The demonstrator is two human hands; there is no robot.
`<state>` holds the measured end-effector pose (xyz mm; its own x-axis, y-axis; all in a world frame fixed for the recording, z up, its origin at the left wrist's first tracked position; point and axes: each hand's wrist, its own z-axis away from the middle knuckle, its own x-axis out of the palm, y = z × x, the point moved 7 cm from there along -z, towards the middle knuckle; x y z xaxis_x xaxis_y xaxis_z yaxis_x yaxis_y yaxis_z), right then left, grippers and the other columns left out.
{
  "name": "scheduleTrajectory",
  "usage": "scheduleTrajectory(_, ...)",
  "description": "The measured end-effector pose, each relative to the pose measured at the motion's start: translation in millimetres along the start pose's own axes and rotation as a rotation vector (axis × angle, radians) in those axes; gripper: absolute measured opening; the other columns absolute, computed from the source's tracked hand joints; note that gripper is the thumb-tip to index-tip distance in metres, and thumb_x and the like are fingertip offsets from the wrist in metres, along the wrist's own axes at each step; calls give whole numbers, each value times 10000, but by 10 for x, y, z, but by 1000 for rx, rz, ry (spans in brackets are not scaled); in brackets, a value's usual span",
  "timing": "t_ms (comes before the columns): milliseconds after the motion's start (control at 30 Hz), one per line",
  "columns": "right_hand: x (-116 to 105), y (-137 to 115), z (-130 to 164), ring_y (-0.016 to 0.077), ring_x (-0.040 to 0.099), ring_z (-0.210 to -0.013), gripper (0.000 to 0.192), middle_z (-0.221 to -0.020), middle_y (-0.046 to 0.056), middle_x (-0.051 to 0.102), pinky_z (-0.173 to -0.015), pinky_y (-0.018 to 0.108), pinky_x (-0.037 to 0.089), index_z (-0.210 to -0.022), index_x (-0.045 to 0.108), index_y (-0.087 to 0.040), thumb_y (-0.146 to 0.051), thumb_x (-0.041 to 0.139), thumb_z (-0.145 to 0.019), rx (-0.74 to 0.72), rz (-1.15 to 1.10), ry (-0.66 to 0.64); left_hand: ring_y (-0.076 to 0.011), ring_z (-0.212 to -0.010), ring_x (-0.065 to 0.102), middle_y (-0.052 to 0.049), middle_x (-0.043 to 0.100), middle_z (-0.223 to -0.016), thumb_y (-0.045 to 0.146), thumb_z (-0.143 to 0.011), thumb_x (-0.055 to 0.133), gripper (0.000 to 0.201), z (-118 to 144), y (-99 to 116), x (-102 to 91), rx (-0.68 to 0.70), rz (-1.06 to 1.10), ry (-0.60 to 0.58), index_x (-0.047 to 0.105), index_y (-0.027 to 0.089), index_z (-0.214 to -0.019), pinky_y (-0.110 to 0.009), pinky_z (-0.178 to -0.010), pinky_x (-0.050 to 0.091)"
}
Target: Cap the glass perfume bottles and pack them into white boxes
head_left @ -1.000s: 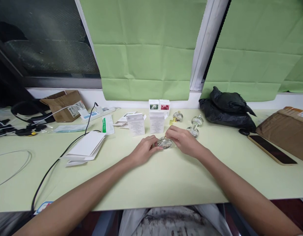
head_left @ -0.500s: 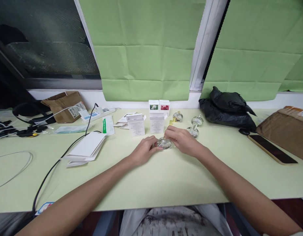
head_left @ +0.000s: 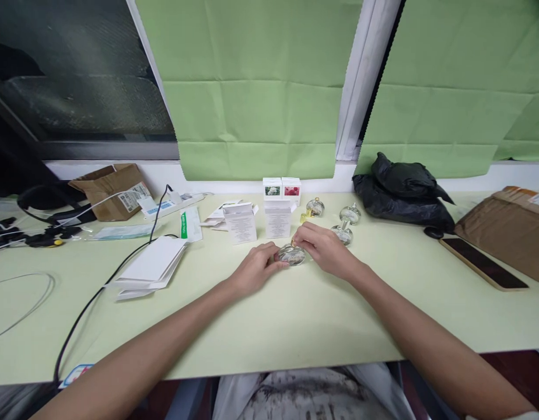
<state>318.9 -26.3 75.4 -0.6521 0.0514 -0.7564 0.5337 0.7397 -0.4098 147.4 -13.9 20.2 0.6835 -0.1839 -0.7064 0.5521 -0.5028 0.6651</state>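
My left hand (head_left: 257, 267) is closed around the left side of a rounded, clear glass perfume bottle (head_left: 292, 255), which rests low on the table. The fingers and thumb of my right hand (head_left: 324, 248) pinch a small gold-coloured top (head_left: 293, 243) at the bottle's upper end. Whether that top is still seated on the neck cannot be made out. Beyond my right hand are similar bottles: one with a gold top (head_left: 315, 207), another behind (head_left: 350, 213), and one close to the knuckles (head_left: 343, 234). Small yellow pieces (head_left: 305, 216) lie near the gold-topped one.
Upright white boxes (head_left: 278, 223) stand behind the bottle, with picture-printed boxes (head_left: 282, 189) further back. Folded white cartons (head_left: 151, 265) and a black cable (head_left: 94, 300) lie left. A phone (head_left: 483, 263), a black plastic bag (head_left: 403, 195) and a brown parcel (head_left: 508, 233) are right.
My right fingertips have shifted slightly, so more of the gold top shows between them. Both hands stay at the bottle. The whole view has moved a little.
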Motion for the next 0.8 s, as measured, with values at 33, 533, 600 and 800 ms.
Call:
scheduleTrajectory(33, 0, -1, 1, 178, 606, -857, 176, -1006, 33, 641, -745, 274, 425, -957, 573, -234, -108, 473, -1028, -2, -3, 4, -181, -749, 505, 5, 542, -810, 482, -966, 651, 349, -1, -1, -1, -4, -1, -1, 510, 209, -801, -315, -666, 360)
scheduleTrajectory(533, 7, 26, 33, 169, 661, -849, 37, -987, 12, 694, -756, 290, 529, -1029, 611, -253, -250, 575, -1027, 113, -141, 63, -215, -843, 555, -21, 600, -886, 515, -1008, 596, 337, 32, 73, -20, 93, -169, 15, 576, 213, -860, -351, -772, 410)
scheduleTrajectory(600, 11, 43, 39, 166, 669, -850, 18, -976, 5, 697, -766, 293, 541, -1024, 607, -254, -261, 592, -1018, 129, -158, 77, -216, -844, 556, -21, 600, -883, 534, -1007, 594, 353, 28, 72, -21, 100, -186, 12, 583, 213, -862, -353, -775, 411)
scheduleTrajectory(800, 35, 65, 50, 169, 682, -845, 50, -972, 2, 699, -775, 302, 561, -1010, 583, -258, -291, 620, -1002, 164, -146, 108, -216, -830, 558, -19, 593, -860, 540, -1008, 591, 372, 27, 90, -25, 111, -190, 14, 567, 213, -834, -352, -768, 410)
